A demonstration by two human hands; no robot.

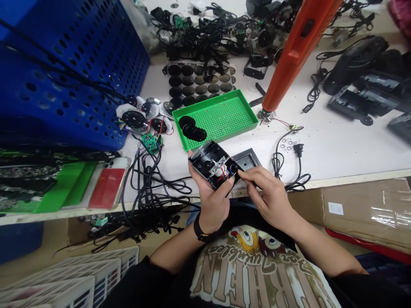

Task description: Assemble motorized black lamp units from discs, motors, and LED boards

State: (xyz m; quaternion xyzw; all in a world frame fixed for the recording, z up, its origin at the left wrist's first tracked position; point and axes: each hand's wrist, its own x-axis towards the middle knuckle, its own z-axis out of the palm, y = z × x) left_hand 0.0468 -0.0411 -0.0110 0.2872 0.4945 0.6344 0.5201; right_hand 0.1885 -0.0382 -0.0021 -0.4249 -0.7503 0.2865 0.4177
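My left hand, with a dark watch on its wrist, is wrapped round an opened black plastic housing. The housing is tilted, and its inside shows a white part with red, blue and yellow wires. My right hand has thumb and forefinger pinched together at the housing's right edge, beside the wire ends. What lies between those fingertips is too small to make out. Just behind the hands a dark grey square frame part lies on the bench.
A green perforated tray holds several black discs and tiny pieces. An orange electric screwdriver hangs at its right. A blue crate stands left, a plug cord lies right, and tangled black cables drape over the bench's front edge.
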